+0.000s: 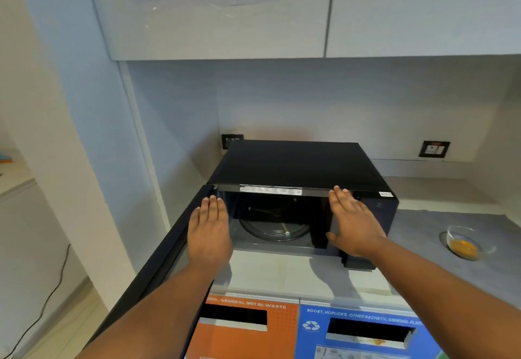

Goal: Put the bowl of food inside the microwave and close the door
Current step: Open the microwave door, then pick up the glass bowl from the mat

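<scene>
Single head-worn view, looking forward and down, close upon the open microwave (296, 189) on the counter (439, 257).

Microwave (296, 166) cavity mouth: unobstructed at centre, with only the glass turntable (275, 227) seen inside. Flanked at 9 o'clock by the left hand (209, 231), held flat, and at 3 o'clock by the right hand (352, 221), fingers spread against the front. Door (158, 260): swung wide at 8 o'clock, closing off that side. Countertop (423, 245): bare at 6 o'clock and toward 3 o'clock as far as the glass bowl (463, 241). Overhead cabinets (214, 11): clearance limited at 12 o'clock.
</scene>
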### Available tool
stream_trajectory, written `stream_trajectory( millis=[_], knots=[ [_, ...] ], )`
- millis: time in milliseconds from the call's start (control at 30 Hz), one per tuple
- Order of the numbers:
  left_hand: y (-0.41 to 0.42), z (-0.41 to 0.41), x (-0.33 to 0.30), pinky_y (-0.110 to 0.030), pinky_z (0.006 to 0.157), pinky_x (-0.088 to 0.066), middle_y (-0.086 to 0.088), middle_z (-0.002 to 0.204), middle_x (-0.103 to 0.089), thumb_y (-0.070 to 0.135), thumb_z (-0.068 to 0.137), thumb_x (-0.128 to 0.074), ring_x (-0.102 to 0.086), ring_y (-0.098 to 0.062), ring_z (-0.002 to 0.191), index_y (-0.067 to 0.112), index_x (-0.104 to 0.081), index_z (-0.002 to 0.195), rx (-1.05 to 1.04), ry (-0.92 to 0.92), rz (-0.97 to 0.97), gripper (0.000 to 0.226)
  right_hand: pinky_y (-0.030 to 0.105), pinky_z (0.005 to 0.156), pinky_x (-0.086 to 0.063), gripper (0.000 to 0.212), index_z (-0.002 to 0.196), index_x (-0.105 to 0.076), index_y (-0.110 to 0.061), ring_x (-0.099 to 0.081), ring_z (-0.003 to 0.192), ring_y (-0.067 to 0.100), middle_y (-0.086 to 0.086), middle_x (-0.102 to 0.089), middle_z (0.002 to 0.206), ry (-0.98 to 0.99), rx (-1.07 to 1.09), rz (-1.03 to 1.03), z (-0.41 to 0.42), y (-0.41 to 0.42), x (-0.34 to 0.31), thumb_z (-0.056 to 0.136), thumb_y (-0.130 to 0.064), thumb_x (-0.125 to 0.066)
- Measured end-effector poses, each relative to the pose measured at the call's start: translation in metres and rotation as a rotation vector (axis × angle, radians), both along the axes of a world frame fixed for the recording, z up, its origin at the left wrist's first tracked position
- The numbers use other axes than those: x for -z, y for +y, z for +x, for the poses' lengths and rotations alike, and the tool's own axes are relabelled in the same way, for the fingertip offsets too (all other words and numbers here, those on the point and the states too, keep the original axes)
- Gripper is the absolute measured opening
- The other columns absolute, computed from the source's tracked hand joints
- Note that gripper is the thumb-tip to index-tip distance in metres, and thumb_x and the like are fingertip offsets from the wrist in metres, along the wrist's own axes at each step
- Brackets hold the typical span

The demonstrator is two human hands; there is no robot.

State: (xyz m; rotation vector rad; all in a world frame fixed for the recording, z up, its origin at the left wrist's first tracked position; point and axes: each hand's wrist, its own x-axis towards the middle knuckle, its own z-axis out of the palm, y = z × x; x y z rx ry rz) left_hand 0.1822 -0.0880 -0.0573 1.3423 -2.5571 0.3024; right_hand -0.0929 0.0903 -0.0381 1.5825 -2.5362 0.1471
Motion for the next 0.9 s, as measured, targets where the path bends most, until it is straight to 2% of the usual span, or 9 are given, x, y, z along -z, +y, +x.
stream_trajectory(
  millis=[133,233,367,467,633,767,900],
  knots=[
    [0.017,-0.04,0.008,-0.045,0.131,-0.009,-0.011,0.174,-0.016,0.027,0.097,-0.053,-0.007,-0.027,0.162,0.008,-0.014,0.165,0.288,0.099,-0.061,0.081,0.042,0.128,-0.005,0.095,0.163,0.006,-0.018,0.008,0.159,0.022,0.004,0.01,0.173,0.013,0.013,-0.107,-0.007,0.028,-0.001,0.098,-0.044,-0.059],
    [0.043,-0.083,0.015,-0.046,0.129,-0.016,-0.011,0.171,-0.027,0.025,0.09,-0.062,-0.017,-0.028,0.16,0.008,-0.026,0.163,0.497,0.174,-0.121,0.083,0.04,0.128,-0.002,0.091,0.163,0.005,-0.017,0.01,0.159,0.021,0.005,0.01,0.173,0.06,0.025,-0.17,-0.026,0.054,-0.003,0.1,-0.041,-0.056],
    [0.1,-0.169,0.014,-0.046,0.13,-0.014,-0.01,0.174,-0.016,0.023,0.093,-0.057,-0.009,-0.027,0.162,0.01,-0.017,0.164,0.688,0.262,-0.103,0.083,0.036,0.122,0.003,0.086,0.163,0.005,-0.017,0.012,0.156,0.018,0.005,0.01,0.173,0.097,0.115,-0.229,-0.071,0.104,0.0,0.102,-0.04,-0.051],
    [0.139,-0.232,0.017,-0.043,0.13,-0.007,-0.009,0.175,-0.012,0.021,0.095,-0.054,-0.005,-0.026,0.162,0.01,-0.012,0.165,0.779,0.281,-0.067,0.082,0.038,0.123,-0.003,0.082,0.164,-0.001,-0.014,0.001,0.159,0.024,0.007,0.003,0.174,0.091,0.153,-0.247,-0.11,0.14,0.007,0.102,-0.036,-0.05],
    [0.187,-0.326,0.031,-0.043,0.131,-0.004,-0.006,0.175,-0.004,0.02,0.097,-0.047,0.002,-0.023,0.162,0.011,-0.007,0.165,0.894,0.298,0.024,0.08,0.047,0.124,-0.021,0.077,0.163,-0.013,-0.01,-0.011,0.159,0.029,0.012,-0.011,0.173,0.043,0.217,-0.286,-0.186,0.192,0.026,0.1,-0.032,-0.052],
    [0.221,-0.409,0.047,-0.041,0.131,-0.004,-0.002,0.176,-0.004,0.021,0.099,-0.047,0.005,-0.02,0.162,0.014,-0.009,0.166,0.91,0.35,0.194,0.078,0.044,0.125,-0.015,0.074,0.163,-0.015,-0.009,-0.009,0.159,0.027,0.01,-0.011,0.173,-0.042,0.284,-0.33,-0.253,0.229,0.056,0.102,-0.031,-0.052],
    [0.239,-0.488,0.078,-0.04,0.132,-0.008,-0.001,0.176,-0.007,0.027,0.106,-0.047,0.005,-0.02,0.162,0.012,-0.011,0.166,0.741,0.504,0.495,0.071,0.044,0.126,-0.013,0.072,0.162,-0.014,-0.009,-0.007,0.159,0.026,0.01,-0.011,0.172,-0.287,0.331,-0.425,-0.327,0.252,0.096,0.105,-0.029,-0.053]
  ],
)
